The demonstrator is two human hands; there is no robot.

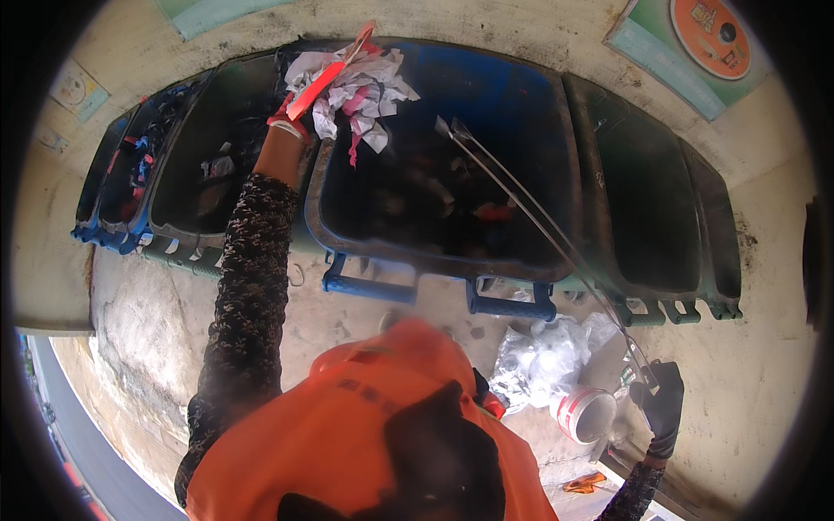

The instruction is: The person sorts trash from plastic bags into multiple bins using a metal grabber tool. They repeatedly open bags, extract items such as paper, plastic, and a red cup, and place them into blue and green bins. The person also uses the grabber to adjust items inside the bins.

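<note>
My left hand (287, 122), in a red and white glove, is at the left rim of an open blue wheeled bin (436, 264). It holds a bundle of crumpled white paper (365, 88) with pink pieces and a flat red piece (319, 88) across it. Part of that grip is hidden by the bundle. My right hand (659, 397), in a dark glove, grips the handle end of long metal tongs (529, 216). The tongs slant over the bin, their flat tips slightly apart with nothing visible between them. Loose rubbish lies blurred in the dark bin.
More open bins stand on both sides, including a green bin (651, 208) at right. Clear plastic bags (544, 358) and a white-and-red bucket (586, 417) lie on the floor near my right hand. A stained wall (469, 23) rises behind the bins.
</note>
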